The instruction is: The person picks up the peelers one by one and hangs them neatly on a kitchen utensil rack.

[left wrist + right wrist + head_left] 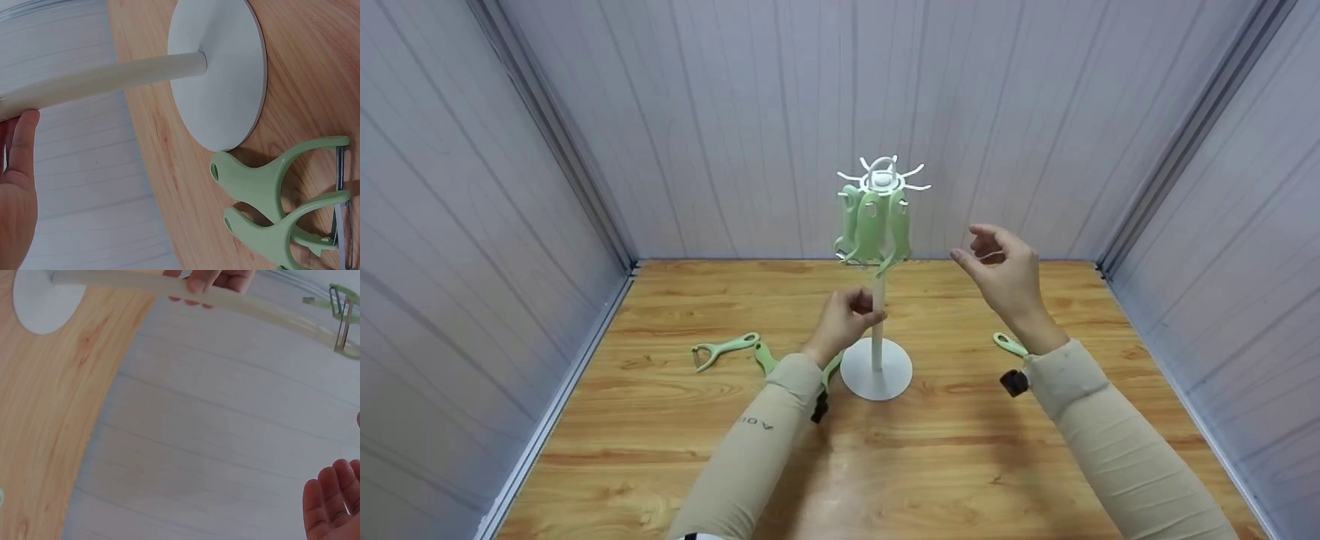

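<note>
A white stand with a round base [894, 384] and a ring of hooks [883, 180] stands upright on the table. Several green peelers [870, 232] hang from the hooks on the near side. My left hand [840, 322] grips the pole [129, 74] below them, thumb and fingers round it. Off to the right of the hanging peelers, my right hand [1009, 277] is raised in the air with bent, loose fingers and nothing in them. In the left wrist view, two green peelers [244, 174] lie overlapping beside the base.
One peeler [727, 347] lies on the wooden table [660, 450] at the left. Another peeler [1009, 344] is partly hidden under the right wrist. Pale panelled walls [720, 135] enclose the table at the back and both sides.
</note>
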A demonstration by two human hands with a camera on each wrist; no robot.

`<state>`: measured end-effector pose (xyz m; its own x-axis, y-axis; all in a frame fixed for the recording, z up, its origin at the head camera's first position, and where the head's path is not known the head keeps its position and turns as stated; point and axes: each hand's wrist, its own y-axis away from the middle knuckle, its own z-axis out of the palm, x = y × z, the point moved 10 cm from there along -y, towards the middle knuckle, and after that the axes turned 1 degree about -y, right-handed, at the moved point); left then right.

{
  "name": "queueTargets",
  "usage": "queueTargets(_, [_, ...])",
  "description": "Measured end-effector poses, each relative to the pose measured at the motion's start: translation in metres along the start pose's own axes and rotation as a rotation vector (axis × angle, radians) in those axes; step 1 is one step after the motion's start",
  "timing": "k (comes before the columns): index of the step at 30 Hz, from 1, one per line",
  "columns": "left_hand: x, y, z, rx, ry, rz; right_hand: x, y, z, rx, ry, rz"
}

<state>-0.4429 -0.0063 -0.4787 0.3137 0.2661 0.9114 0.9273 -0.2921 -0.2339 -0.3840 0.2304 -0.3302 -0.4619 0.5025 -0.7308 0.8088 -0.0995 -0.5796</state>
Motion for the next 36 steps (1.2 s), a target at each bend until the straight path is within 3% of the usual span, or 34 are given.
queueTargets(11, [-0.001, 0.002, -0.001, 0.005, 0.016, -0.001, 0.046, 0.007, -0.022, -0.032, 0.1, 0.049])
queueTargets(24, [-0.001, 0.001, -0.002, -0.005, 0.035, -0.016, 0.099, 0.024, -0.03, -0.22, 0.202, 0.111])
queueTargets(36, [0.001, 0.002, -0.001, -0.01, 0.027, -0.001, 0.149, 0.045, -0.042, -0.327, 0.254, 0.242])
